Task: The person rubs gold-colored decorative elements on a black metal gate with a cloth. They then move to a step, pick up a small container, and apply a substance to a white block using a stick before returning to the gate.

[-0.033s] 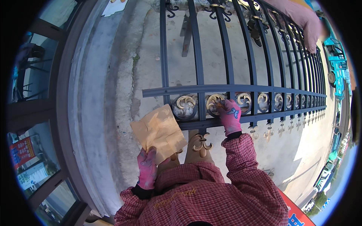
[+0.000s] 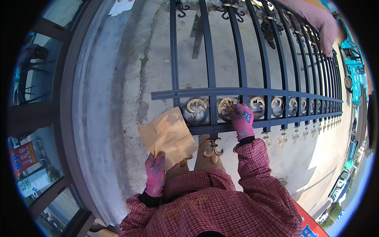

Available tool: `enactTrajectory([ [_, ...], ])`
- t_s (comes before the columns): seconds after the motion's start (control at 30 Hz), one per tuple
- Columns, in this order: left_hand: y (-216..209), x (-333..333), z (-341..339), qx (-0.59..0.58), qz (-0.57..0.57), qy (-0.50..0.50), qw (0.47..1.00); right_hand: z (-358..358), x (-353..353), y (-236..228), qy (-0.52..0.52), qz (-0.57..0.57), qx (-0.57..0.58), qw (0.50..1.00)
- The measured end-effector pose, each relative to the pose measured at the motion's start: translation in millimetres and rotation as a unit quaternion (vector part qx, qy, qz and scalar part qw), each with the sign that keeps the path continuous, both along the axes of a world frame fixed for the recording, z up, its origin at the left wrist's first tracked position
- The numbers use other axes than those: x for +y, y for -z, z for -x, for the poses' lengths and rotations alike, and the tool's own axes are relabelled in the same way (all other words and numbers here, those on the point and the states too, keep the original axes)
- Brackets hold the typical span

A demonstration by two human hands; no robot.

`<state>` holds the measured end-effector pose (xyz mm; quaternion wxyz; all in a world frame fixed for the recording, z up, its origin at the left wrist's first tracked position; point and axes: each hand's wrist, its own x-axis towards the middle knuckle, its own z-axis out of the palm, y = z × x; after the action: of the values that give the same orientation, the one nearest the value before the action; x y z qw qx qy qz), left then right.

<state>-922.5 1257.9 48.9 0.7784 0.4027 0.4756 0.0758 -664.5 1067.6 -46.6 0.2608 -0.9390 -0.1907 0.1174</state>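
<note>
Pale, worn concrete ground [image 2: 292, 170] lies beneath and beyond both hands, with a dark-framed glass frontage [image 2: 65, 87] well apart to the left of them. Ahead of the hands and off to their right runs a long, dark blue-grey metal fence panel [image 2: 229, 91], probably heavy, stiff and smooth, and best taken by its straight rails rather than its ornaments. Pink-gloved, the left hand [image 2: 155, 173] pinches the near edge of a creased, tan, roughly square sheet of paper or thin card [image 2: 167, 136], which extends forward from that hand; whether it touches the panel cannot be told. Such a sheet is presumably light, pliable and easily torn, so that a flat pinch at one edge should suffice. Likewise pink-gloved, the right hand [image 2: 241, 118] has its fingers bent at a gold-coloured curved scroll [image 2: 224, 104] set in a round dark ring; whether they grip anything is unclear. Between the hands, a gold-coloured three-pronged finial [image 2: 213, 152] projects toward the body, its curled tips likely to snag.
</note>
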Motion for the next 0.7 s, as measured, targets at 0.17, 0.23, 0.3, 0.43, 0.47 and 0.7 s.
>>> enactTrajectory([
  [0.17,-0.2,4.4,4.1,-0.006,-0.010,0.032,0.999,26.0,12.8,-27.7,0.081,-0.255,0.129,0.955],
  [0.23,-4.6,10.2,4.8,-0.024,0.000,0.045,0.999,48.7,32.0,-49.2,0.046,-0.270,0.185,0.944],
  [0.3,-13.9,10.5,3.6,-0.049,0.031,0.051,0.997,77.4,62.2,-87.0,0.008,-0.254,0.220,0.942],
  [0.43,-7.0,0.1,10.7,-0.060,0.032,0.022,0.997,119.6,98.1,-85.6,-0.145,-0.252,0.118,0.949],
  [0.47,-6.9,1.6,12.3,-0.068,0.015,0.035,0.997,127.0,101.8,-86.0,-0.183,-0.245,0.096,0.947],
  [0.7,-13.0,-5.0,8.0,-0.041,0.001,0.048,0.998,119.9,82.7,-84.2,-0.302,-0.159,0.080,0.937],
])
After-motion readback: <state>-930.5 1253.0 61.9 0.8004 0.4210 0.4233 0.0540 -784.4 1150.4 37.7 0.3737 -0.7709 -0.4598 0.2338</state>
